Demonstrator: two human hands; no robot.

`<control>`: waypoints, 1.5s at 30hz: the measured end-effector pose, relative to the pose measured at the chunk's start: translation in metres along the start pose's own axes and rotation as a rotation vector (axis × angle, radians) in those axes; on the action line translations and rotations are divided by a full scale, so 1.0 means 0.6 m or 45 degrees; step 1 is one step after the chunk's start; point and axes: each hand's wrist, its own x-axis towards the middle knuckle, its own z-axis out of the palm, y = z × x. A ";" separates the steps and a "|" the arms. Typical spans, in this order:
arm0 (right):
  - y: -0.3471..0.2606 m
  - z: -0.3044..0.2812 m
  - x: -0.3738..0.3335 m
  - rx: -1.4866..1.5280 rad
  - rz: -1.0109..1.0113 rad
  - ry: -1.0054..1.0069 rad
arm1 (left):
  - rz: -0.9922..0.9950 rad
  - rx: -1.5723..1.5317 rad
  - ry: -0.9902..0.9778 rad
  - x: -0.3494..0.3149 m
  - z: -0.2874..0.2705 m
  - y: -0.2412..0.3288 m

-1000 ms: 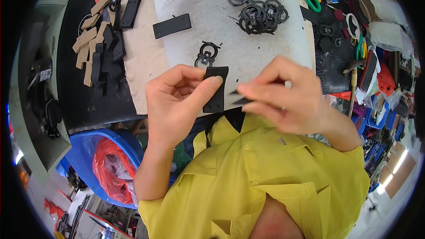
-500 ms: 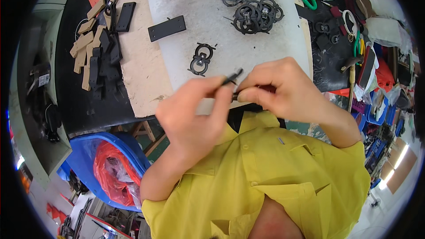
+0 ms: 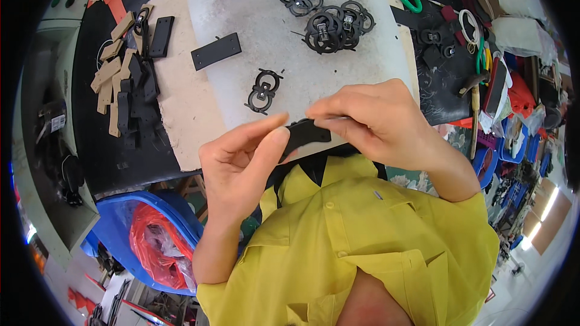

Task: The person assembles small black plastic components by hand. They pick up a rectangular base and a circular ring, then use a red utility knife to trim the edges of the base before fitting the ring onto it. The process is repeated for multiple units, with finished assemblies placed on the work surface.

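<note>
My left hand [image 3: 232, 166] is closed on one end of a flat black strip [image 3: 309, 135] with small holes near its end. The strip is held up in front of my chest, its broad face showing. My right hand [image 3: 383, 118] pinches at the strip's upper edge with thumb and fingers; the fingers hide what lies between them. Just beyond my hands, a black double-ring fitting [image 3: 263, 91] with a metal piece at its middle lies on the whitish sheet [image 3: 241, 0]. Farther left on that sheet is a black rectangular plate [image 3: 216, 52] with holes.
Several more ring fittings [image 3: 329, 29] are heaped at the sheet's far side. Tan strips [image 3: 107, 73] and black strips [image 3: 125, 108] are piled at the left. A blue bin [image 3: 115, 217] with red plastic stands below the table's left edge. A hammer [image 3: 475, 99] lies at the right.
The black strip has turned from edge-on to show its broad face. My left hand has shifted slightly left, its fingers opening out around the strip's end. The whole view has shifted slightly.
</note>
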 end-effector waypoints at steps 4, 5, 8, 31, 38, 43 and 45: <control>-0.018 -0.015 0.005 -0.364 0.099 0.143 | -0.095 -0.142 0.117 0.001 -0.002 -0.004; -0.024 -0.020 0.006 -0.432 0.117 0.145 | -0.105 -0.140 0.124 0.000 -0.003 -0.003; -0.032 -0.016 -0.006 -0.505 -0.045 0.142 | -0.123 -0.135 0.135 -0.001 -0.008 -0.006; -0.016 -0.019 0.001 -0.196 0.222 0.083 | 0.466 0.456 0.387 -0.003 0.017 -0.013; -0.016 0.029 -0.014 -0.430 -0.400 0.258 | 0.005 -0.231 0.093 0.000 0.005 0.001; -0.020 0.026 -0.013 -0.370 -0.338 0.263 | -0.041 -0.280 0.049 -0.005 0.009 0.005; -0.024 0.022 -0.014 -0.331 -0.238 0.197 | 0.050 -0.165 0.135 -0.008 0.021 0.005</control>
